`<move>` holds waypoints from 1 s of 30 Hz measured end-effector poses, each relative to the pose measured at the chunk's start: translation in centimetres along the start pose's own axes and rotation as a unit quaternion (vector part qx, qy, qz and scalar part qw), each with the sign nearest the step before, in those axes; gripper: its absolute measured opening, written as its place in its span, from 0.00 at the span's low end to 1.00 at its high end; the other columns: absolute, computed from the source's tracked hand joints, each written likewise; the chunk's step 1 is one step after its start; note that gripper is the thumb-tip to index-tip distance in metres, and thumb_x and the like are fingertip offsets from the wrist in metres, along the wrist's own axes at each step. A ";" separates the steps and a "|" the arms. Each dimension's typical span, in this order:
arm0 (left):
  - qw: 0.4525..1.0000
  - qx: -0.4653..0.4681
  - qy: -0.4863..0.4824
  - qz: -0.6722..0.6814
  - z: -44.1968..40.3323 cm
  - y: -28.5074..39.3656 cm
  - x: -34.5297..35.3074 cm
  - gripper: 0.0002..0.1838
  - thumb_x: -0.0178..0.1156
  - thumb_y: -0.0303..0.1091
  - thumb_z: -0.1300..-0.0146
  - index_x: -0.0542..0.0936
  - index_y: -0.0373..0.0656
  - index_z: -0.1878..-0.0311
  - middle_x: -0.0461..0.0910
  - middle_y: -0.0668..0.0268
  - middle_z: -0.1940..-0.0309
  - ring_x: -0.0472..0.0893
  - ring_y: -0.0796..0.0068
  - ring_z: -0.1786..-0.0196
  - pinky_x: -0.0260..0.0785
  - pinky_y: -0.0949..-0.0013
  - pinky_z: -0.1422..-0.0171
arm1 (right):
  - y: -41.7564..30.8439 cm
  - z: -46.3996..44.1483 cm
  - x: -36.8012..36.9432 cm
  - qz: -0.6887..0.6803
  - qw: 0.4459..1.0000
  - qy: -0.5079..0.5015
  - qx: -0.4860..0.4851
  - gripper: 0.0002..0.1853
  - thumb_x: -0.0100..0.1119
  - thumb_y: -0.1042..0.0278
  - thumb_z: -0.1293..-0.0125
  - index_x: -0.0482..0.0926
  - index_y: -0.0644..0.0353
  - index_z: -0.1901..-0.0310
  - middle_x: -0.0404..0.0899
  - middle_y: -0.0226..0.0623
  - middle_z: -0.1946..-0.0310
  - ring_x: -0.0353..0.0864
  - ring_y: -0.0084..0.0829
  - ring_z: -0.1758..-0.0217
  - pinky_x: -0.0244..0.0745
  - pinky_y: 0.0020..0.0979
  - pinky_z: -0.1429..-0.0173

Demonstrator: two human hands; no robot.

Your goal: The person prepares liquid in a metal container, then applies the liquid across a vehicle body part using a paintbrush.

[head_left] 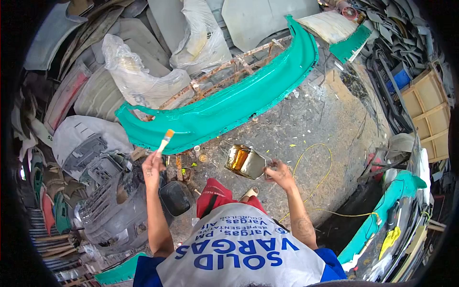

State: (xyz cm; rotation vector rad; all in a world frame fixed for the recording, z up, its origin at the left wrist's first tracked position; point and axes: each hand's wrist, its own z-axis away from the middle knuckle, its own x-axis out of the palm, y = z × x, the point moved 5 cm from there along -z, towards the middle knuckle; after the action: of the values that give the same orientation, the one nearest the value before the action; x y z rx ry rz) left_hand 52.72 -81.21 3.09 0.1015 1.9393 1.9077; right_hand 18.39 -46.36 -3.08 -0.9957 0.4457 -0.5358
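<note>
My left hand is closed around the handle of a paintbrush, its orange-yellow bristles pointing up and away from me. The bristles are over the near left part of a glossy teal bumper-shaped panel; whether they touch it I cannot tell. In my right hand, gripped at its right edge, is a square metal can. The can is tilted, its open top showing an amber sheen inside. It is held above the floor, on the near side of the panel.
A rusty metal frame supports the panel. Plastic-wrapped forms lie behind it. A black bucket stands by my left leg. Across the concrete floor runs a yellow cord. Another teal panel is at right, and grey bumper parts pile at left.
</note>
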 end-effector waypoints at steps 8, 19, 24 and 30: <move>1.000 -0.024 0.003 -0.005 -4.6 1.6 1.8 0.09 0.65 0.33 0.34 0.86 0.36 0.57 0.83 0.68 0.72 0.76 0.84 0.77 0.67 0.77 0.72 | -1.8 -2.9 -1.0 -0.015 1.000 0.024 -0.001 0.36 0.72 0.61 0.43 0.68 0.78 0.41 0.79 0.45 0.56 0.84 0.29 0.60 0.85 0.30 0.62; 0.927 0.208 -0.302 -0.081 -8.0 8.9 18.0 0.07 0.64 0.31 0.35 0.85 0.41 0.55 0.80 0.61 0.68 0.80 0.67 0.68 0.72 0.67 0.64 | -8.6 -10.1 4.2 0.058 0.997 0.020 -0.037 0.38 0.71 0.54 0.46 0.71 0.80 0.43 0.84 0.47 0.65 0.85 0.28 0.66 0.81 0.30 0.62; 0.920 0.228 -0.285 -0.144 -11.7 7.9 16.8 0.08 0.64 0.26 0.36 0.85 0.42 0.54 0.81 0.63 0.65 0.80 0.67 0.68 0.71 0.66 0.64 | -12.0 -14.2 7.8 0.059 0.997 -0.017 -0.056 0.37 0.70 0.55 0.46 0.71 0.81 0.45 0.84 0.48 0.65 0.85 0.28 0.68 0.80 0.29 0.62; 0.938 0.204 -0.224 -0.165 -14.4 6.4 14.8 0.08 0.63 0.31 0.34 0.85 0.43 0.54 0.81 0.62 0.63 0.81 0.62 0.64 0.73 0.63 0.61 | -12.8 -19.8 10.5 0.093 0.990 -0.072 -0.074 0.38 0.72 0.56 0.47 0.70 0.78 0.43 0.83 0.48 0.60 0.83 0.33 0.56 0.78 0.32 0.50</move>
State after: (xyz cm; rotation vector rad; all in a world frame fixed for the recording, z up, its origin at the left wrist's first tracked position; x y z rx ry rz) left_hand 32.87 -89.40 5.37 0.2855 1.8565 1.1296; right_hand 12.40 -71.46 -2.38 -1.1147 0.4497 -0.2632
